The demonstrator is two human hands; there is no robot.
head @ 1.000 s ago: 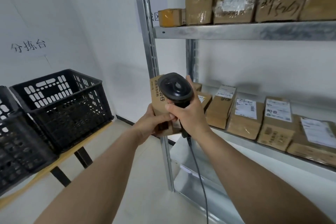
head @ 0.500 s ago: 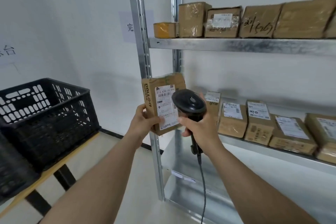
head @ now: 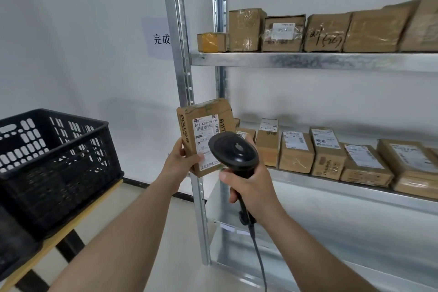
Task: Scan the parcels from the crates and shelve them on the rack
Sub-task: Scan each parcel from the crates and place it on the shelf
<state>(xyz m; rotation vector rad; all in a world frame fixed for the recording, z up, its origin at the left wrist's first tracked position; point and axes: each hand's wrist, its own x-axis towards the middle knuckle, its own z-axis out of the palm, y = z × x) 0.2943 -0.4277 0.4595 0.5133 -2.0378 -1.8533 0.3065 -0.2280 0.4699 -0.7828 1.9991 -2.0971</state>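
Observation:
My left hand (head: 181,161) grips a small brown cardboard parcel (head: 203,128) by its lower left corner, held upright with its white shipping label facing me. My right hand (head: 251,187) is wrapped around the handle of a black corded barcode scanner (head: 233,153), whose head sits just right of and below the label, overlapping the parcel's lower right corner. Both are in front of the metal rack (head: 308,60), by its front left post.
The rack's upper shelf holds several brown boxes (head: 283,33); the middle shelf (head: 355,191) holds several labelled parcels (head: 296,152). A black plastic crate (head: 54,163) sits on a wooden bench (head: 78,218) at left. The scanner cable (head: 259,258) hangs down. White wall behind.
The parcel has been turned so its label faces me, and the scanner has shifted from covering it to its lower right. My view has swung right, toward the rack.

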